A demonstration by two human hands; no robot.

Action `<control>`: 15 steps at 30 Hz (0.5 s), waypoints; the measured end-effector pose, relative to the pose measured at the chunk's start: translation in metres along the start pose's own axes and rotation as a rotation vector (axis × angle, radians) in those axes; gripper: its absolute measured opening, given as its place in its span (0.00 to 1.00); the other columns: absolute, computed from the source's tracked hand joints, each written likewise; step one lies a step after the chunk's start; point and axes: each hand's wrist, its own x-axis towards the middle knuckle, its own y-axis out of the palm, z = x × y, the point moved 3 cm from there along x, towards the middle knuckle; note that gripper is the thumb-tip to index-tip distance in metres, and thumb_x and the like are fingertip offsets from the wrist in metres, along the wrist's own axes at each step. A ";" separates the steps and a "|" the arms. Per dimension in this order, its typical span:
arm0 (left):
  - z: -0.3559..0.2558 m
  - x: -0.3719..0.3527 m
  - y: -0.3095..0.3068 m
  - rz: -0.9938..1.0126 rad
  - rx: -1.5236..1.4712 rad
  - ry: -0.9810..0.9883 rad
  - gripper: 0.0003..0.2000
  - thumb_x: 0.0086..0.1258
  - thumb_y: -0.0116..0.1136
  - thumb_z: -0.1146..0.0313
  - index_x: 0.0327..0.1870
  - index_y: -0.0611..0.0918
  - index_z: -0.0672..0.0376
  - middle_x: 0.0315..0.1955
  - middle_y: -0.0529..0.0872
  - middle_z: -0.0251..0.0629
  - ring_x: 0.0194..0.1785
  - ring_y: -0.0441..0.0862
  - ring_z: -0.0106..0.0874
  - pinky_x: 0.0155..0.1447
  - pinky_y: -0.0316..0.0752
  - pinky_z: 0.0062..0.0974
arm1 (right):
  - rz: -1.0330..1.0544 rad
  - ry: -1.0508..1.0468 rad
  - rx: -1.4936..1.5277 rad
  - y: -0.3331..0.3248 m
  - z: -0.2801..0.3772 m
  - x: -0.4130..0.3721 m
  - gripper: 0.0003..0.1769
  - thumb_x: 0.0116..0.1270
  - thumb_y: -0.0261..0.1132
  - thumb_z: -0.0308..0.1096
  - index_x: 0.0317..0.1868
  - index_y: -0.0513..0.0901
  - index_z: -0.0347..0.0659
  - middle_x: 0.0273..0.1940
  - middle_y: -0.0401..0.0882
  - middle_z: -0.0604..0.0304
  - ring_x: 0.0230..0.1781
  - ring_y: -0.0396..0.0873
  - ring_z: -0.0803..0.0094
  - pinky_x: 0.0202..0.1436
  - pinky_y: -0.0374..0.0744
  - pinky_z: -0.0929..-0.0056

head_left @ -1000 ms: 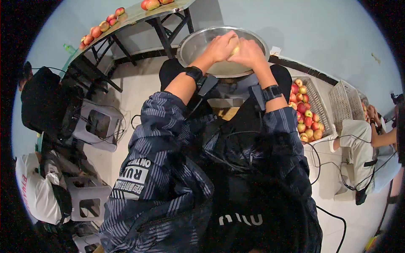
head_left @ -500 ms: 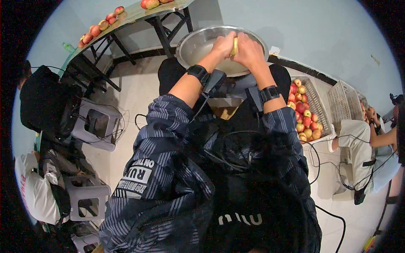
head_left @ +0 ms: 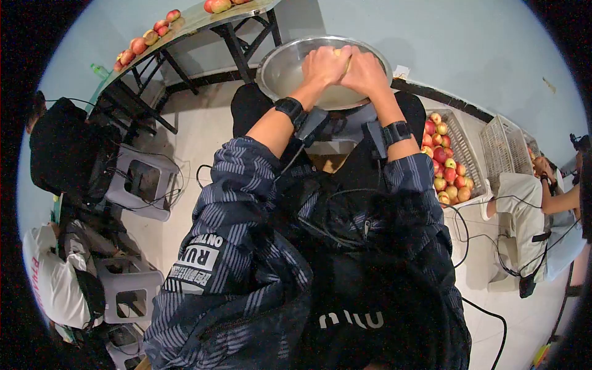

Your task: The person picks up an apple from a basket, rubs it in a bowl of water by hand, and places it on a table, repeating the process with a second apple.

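Observation:
Over a wide metal basin [head_left: 269, 81], my two hands meet, fingers curled inward. My left hand [head_left: 322, 68] and my right hand [head_left: 365, 73] are closed together around a pale yellow apple [head_left: 338, 53]. Only a small part of the apple shows between the fingers; the rest is hidden by them. Cloudy liquid lies in the basin below the hands. The basin sits in front of my knees, close to the wall.
Right of my knee stands a crate [head_left: 464, 140] of red and yellow apples. Beyond it are another crate [head_left: 501, 145] and a seated person [head_left: 524, 203]. At the upper left, a table [head_left: 200, 23] bears several apples. Grey stools [head_left: 143, 179] and cables lie around me.
Both hands have turned slightly and closed further over the apple, so less of its yellow shows. The left hand has shifted a little left and its knuckles now face more upward.

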 end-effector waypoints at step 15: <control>0.005 -0.005 -0.005 0.053 -0.100 0.385 0.24 0.64 0.56 0.40 0.45 0.82 0.53 0.29 0.88 0.47 0.38 0.86 0.48 0.45 0.78 0.44 | 0.342 -0.047 0.401 0.001 -0.013 0.004 0.28 0.46 0.76 0.53 0.39 0.85 0.38 0.33 0.84 0.49 0.30 0.83 0.55 0.37 0.80 0.61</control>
